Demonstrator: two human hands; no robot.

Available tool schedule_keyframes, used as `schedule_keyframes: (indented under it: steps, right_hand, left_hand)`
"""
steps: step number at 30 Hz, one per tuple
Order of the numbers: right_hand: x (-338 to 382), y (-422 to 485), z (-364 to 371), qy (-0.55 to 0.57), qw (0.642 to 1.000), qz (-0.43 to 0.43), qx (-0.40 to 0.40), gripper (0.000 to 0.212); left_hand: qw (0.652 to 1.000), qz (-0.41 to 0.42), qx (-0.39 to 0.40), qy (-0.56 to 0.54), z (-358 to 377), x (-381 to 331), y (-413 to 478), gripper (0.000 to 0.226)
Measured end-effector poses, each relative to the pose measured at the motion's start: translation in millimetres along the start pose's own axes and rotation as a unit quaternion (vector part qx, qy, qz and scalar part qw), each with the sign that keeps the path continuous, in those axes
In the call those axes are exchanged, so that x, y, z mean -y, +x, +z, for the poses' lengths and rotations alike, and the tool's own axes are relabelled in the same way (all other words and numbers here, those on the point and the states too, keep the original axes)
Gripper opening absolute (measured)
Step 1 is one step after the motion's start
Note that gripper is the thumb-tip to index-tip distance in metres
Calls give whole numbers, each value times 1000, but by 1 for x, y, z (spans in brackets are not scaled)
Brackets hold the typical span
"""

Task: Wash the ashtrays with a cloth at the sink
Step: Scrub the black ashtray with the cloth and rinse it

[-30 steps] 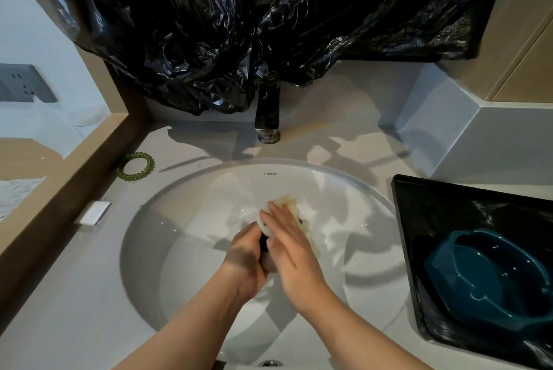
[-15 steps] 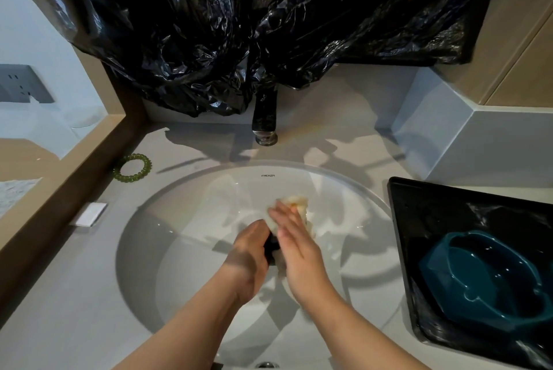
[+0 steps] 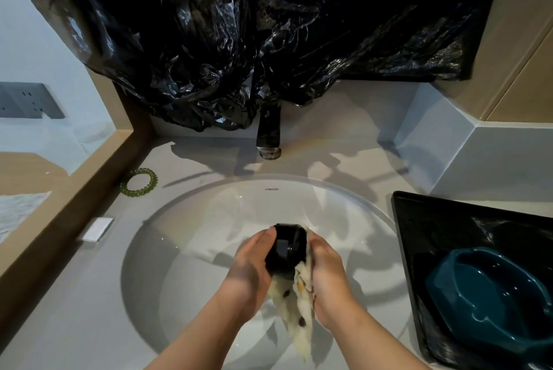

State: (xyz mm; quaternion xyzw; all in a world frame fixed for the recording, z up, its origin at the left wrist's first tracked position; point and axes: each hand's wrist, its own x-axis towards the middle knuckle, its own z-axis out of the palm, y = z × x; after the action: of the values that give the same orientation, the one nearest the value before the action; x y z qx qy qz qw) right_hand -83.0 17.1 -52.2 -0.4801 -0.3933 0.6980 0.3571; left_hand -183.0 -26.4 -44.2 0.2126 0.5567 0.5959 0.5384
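Over the white sink basin (image 3: 191,250) my left hand (image 3: 250,268) grips a small black ashtray (image 3: 285,250), its glossy underside turned up toward me. My right hand (image 3: 327,274) holds a pale cloth (image 3: 294,310) with dark spots against the ashtray's right side; the cloth's loose end hangs down between my wrists. A teal ashtray (image 3: 490,295) lies on the black tray (image 3: 419,220) at the right.
A dark faucet (image 3: 269,136) stands behind the basin, half under a crumpled black plastic bag (image 3: 254,34). A green coil hair tie (image 3: 139,181) and a small white block (image 3: 98,229) lie on the left counter beside a wooden ledge (image 3: 59,211).
The ashtray has turned so its black underside now shows between my hands. The cloth has shifted from above my fingers to hang down under my right hand.
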Motion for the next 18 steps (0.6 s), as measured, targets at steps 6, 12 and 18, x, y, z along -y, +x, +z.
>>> schedule_keyframes:
  steps: [6,12,18]
  right_hand:
    - [-3,-18,11,-144,980,-126,51,42]
    - [8,-21,15,-263,928,-255,63,49]
    - [31,-23,25,-291,904,-296,102,48]
  left_hand:
    - [997,-17,-72,-7,5,-4,4,30]
    - [992,53,-54,106,4,-34,9,32]
    - [982,93,-6,167,9,-47,2,31]
